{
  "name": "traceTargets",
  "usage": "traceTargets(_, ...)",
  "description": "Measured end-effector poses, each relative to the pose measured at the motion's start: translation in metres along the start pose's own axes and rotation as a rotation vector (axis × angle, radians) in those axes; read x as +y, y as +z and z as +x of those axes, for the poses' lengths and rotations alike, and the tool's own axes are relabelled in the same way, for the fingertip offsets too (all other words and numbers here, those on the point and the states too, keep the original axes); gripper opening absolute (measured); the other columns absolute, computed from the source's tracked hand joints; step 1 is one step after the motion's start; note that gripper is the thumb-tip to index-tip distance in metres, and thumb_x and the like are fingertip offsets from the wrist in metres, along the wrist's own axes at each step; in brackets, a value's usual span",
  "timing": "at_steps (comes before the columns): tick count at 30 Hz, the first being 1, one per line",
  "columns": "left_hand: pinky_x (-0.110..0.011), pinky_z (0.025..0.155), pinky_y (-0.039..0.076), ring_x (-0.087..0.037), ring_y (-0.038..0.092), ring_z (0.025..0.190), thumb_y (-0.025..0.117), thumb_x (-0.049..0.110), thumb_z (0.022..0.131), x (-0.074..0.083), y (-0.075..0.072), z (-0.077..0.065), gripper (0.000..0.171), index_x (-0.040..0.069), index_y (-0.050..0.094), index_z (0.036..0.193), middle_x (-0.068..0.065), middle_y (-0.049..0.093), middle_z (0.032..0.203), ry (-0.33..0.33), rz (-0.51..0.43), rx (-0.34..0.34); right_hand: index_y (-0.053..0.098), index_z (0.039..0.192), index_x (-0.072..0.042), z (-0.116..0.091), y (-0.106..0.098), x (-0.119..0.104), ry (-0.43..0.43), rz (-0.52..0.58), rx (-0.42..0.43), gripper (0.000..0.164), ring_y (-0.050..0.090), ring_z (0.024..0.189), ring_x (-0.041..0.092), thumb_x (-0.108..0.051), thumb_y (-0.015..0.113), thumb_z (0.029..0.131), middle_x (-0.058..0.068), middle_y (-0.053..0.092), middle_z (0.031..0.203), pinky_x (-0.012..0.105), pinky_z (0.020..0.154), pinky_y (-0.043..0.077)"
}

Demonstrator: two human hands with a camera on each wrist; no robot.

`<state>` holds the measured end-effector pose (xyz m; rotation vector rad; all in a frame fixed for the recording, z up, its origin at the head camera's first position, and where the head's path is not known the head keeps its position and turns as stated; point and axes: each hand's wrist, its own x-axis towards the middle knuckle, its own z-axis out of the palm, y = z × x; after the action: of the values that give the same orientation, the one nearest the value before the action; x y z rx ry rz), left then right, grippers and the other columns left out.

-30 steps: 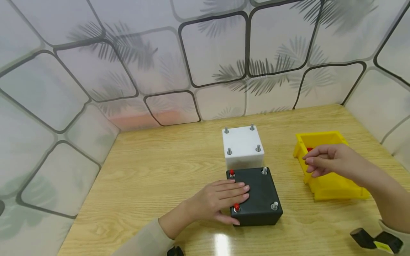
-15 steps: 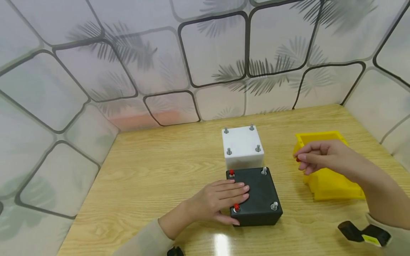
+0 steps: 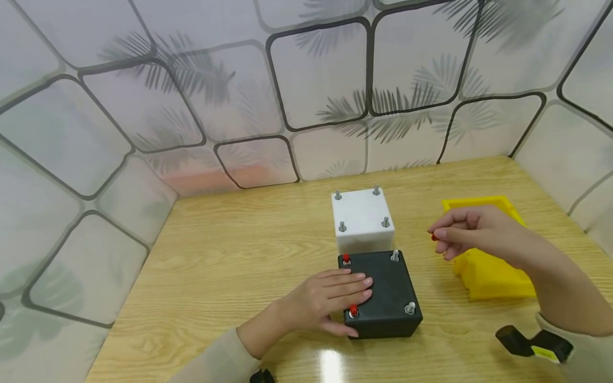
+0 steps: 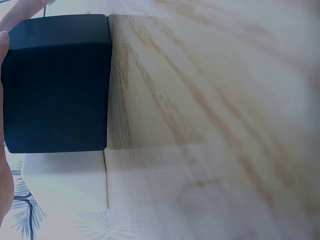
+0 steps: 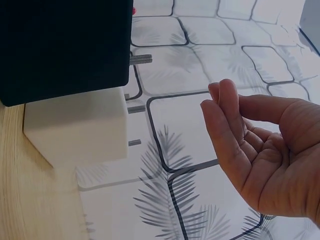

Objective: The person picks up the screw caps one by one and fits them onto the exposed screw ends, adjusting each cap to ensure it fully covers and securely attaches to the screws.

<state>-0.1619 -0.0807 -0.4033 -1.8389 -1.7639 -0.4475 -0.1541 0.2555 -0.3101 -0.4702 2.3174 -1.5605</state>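
Observation:
A black box (image 3: 390, 284) sits on the table with a bolt standing at each corner of its top. Small red caps (image 3: 353, 310) cover the two left bolts; the right bolts (image 3: 410, 307) are bare metal. My left hand (image 3: 318, 300) rests on the box's left part, fingers straight across the top and thumb along the near side. Between thumb and index finger, my right hand (image 3: 479, 234) pinches a small red cap (image 3: 434, 237), mostly hidden by the fingertips. That hand is in the air to the right of both boxes, overlapping the yellow bin in the head view.
Directly behind the black box stands a white box (image 3: 363, 213) with bare bolts on its corners. A yellow bin (image 3: 498, 276) is on the right side of the wooden table (image 3: 239, 234). Patterned walls (image 3: 325, 80) enclose the back and sides.
My right hand has moved left from over the yellow bin, carrying the red cap. The left hand and both boxes have stayed in place.

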Motion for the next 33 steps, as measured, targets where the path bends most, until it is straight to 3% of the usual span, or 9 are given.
traceTargets(11, -0.037, 0.108, 0.038, -0.026, 0.055, 0.121, 0.073, 0.055, 0.075, 0.0, 0.001, 0.0, 0.073, -0.002, 0.062, 0.121, -0.016, 0.06, 0.128, 0.008, 0.005, 0.014, 0.059, 0.106, 0.011, 0.006, 0.009, -0.013, -0.029, 0.011, -0.023, 0.022, 0.068, 0.071, 0.024, -0.008, 0.055, 0.095, 0.01, 0.069, 0.082, 0.036, 0.067, 0.059)
traceTargets(21, -0.036, 0.109, 0.038, -0.025, 0.054, 0.122, 0.072, 0.055, 0.076, 0.0, 0.0, -0.001, 0.072, -0.001, 0.063, 0.121, -0.015, 0.059, 0.129, -0.008, -0.007, 0.01, 0.06, 0.107, 0.008, 0.015, 0.019, -0.026, 0.05, -0.007, -0.054, 0.028, 0.068, 0.073, 0.027, -0.017, 0.06, 0.094, 0.012, 0.068, 0.085, 0.034, 0.071, 0.059)
traceTargets(33, -0.036, 0.109, 0.038, -0.025, 0.054, 0.123, 0.074, 0.054, 0.075, -0.001, 0.0, 0.0, 0.072, -0.001, 0.063, 0.121, -0.015, 0.059, 0.129, -0.008, -0.018, 0.013, 0.059, 0.108, 0.009, 0.026, 0.029, -0.024, 0.066, 0.011, -0.113, 0.028, 0.068, 0.071, 0.022, -0.016, 0.059, 0.094, 0.015, 0.066, 0.085, 0.035, 0.07, 0.059)
